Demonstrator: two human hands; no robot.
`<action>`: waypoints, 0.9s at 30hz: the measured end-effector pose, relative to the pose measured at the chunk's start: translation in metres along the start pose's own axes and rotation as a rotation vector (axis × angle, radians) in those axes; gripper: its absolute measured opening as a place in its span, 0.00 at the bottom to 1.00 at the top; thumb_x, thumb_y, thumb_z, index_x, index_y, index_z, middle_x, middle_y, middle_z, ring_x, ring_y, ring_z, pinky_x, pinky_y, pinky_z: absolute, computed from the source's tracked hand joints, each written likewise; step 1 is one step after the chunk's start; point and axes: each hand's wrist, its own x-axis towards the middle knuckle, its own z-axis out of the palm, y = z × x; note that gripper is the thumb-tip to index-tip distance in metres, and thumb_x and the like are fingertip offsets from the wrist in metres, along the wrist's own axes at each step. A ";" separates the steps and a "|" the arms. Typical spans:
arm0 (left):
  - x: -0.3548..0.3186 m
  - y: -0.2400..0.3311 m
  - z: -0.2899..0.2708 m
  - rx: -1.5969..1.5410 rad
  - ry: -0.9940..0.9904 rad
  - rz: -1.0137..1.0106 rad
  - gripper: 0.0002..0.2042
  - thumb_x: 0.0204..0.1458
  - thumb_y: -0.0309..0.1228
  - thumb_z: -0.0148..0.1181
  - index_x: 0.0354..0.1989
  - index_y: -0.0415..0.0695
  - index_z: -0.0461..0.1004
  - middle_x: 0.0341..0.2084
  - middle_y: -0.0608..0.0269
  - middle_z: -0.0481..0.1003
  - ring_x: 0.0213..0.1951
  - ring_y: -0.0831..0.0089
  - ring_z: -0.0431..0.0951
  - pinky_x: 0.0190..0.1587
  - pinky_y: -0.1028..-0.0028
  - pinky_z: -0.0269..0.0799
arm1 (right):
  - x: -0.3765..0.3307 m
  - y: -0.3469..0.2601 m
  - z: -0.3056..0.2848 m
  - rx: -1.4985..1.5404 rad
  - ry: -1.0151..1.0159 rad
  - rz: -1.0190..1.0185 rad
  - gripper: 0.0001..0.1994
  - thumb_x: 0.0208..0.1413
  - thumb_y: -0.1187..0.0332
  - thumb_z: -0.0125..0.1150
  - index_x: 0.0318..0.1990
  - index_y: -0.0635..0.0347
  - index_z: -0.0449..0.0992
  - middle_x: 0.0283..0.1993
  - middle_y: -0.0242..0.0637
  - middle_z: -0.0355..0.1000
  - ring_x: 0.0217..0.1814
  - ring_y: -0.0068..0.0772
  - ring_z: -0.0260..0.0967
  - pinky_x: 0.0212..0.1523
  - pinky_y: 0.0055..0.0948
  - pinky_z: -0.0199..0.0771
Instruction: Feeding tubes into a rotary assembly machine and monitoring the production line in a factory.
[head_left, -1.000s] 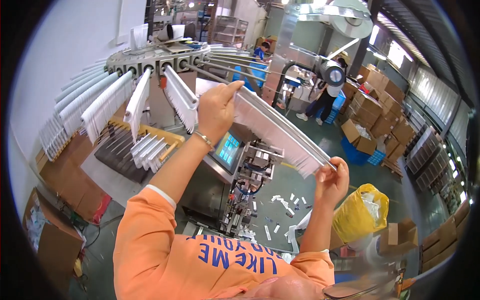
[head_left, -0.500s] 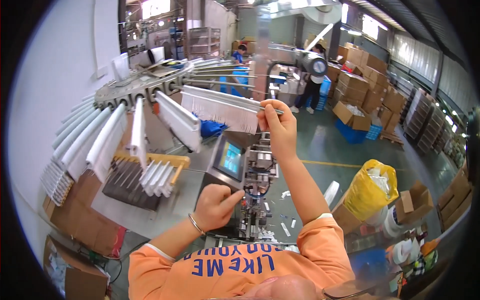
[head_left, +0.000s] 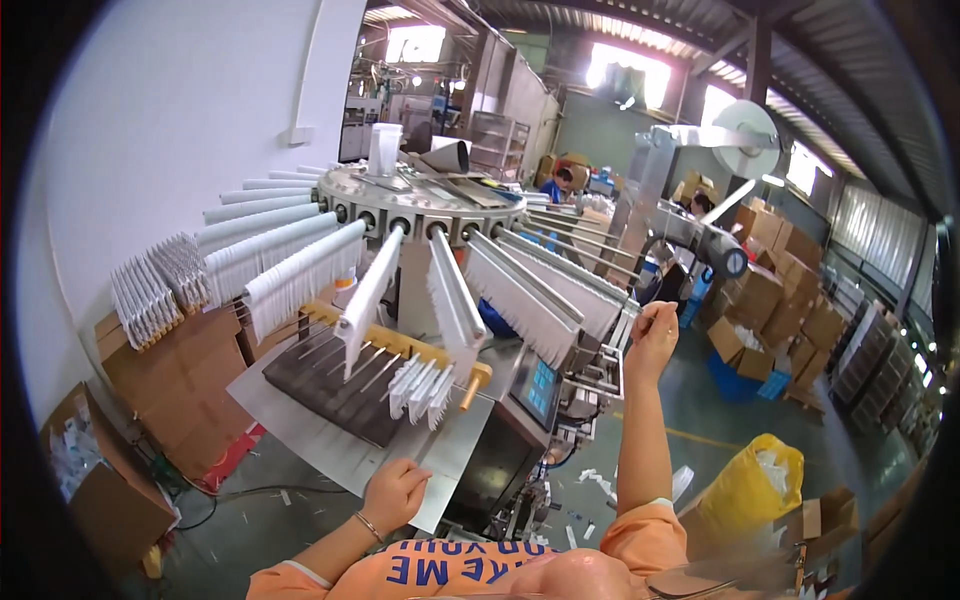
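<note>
A round metal machine head [head_left: 420, 205] carries several rods that fan outward, many hung with rows of white fringe-like strips [head_left: 530, 310]. Beside the outer end of one right-hand rod, my right hand [head_left: 652, 338] is raised with thumb and fingers pinched together. Whatever is in that pinch, if anything, is too small to tell. My left hand [head_left: 397, 490] hovers low over the metal sheet [head_left: 460, 450], its fingers loosely curled and nothing visible in them. Between the hands sits a control screen [head_left: 537, 388]. A yellow-barred rack [head_left: 435, 355] with thin rods holds several white strip bundles [head_left: 420, 390].
Cardboard boxes [head_left: 170, 400] stand at the left, and more boxes [head_left: 765, 285] are stacked at the back right. A yellow bag [head_left: 750, 490] lies to the right. White scraps [head_left: 598, 483] litter the floor. A white cup [head_left: 384, 150] tops the machine. Two people work behind.
The view has swung left, so the machine shows more fully. My right hand, which was on a rod's end, is now just beyond the rods. My left hand has moved away from the screen.
</note>
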 end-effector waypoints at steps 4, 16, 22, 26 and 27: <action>0.001 -0.003 -0.002 -0.070 0.003 0.004 0.03 0.41 0.24 0.55 0.25 0.43 0.73 0.21 0.59 0.68 0.25 0.60 0.70 0.27 0.66 0.65 | 0.000 0.005 0.006 -0.229 0.034 -0.081 0.22 0.59 0.53 0.43 0.17 0.56 0.62 0.14 0.23 0.52 0.16 0.13 0.45 0.18 0.16 0.41; 0.004 -0.003 0.002 -0.102 0.010 -0.028 0.02 0.40 0.22 0.54 0.23 0.41 0.72 0.18 0.58 0.68 0.23 0.58 0.69 0.26 0.65 0.64 | -0.004 0.007 0.005 -0.112 0.115 -0.034 0.19 0.58 0.52 0.43 0.20 0.53 0.64 0.14 0.23 0.53 0.14 0.13 0.46 0.14 0.15 0.42; 0.005 -0.002 0.004 -0.096 0.018 -0.041 0.02 0.40 0.22 0.54 0.23 0.41 0.72 0.19 0.56 0.68 0.24 0.57 0.69 0.27 0.65 0.64 | -0.005 0.001 0.002 -0.104 0.122 -0.014 0.20 0.59 0.52 0.42 0.19 0.55 0.63 0.15 0.24 0.53 0.15 0.14 0.46 0.15 0.16 0.43; 0.003 -0.001 0.003 -0.077 0.019 -0.049 0.02 0.40 0.22 0.54 0.24 0.41 0.72 0.19 0.56 0.68 0.24 0.57 0.69 0.27 0.65 0.64 | -0.006 0.001 0.002 -0.095 0.129 -0.005 0.21 0.59 0.52 0.42 0.18 0.55 0.62 0.14 0.24 0.53 0.15 0.14 0.45 0.16 0.17 0.43; 0.002 -0.001 0.003 -0.074 0.022 -0.053 0.02 0.40 0.22 0.54 0.24 0.41 0.72 0.19 0.56 0.68 0.24 0.57 0.69 0.27 0.65 0.63 | -0.006 0.002 0.002 -0.079 0.130 0.002 0.21 0.59 0.52 0.42 0.18 0.55 0.62 0.14 0.24 0.53 0.15 0.14 0.45 0.16 0.17 0.44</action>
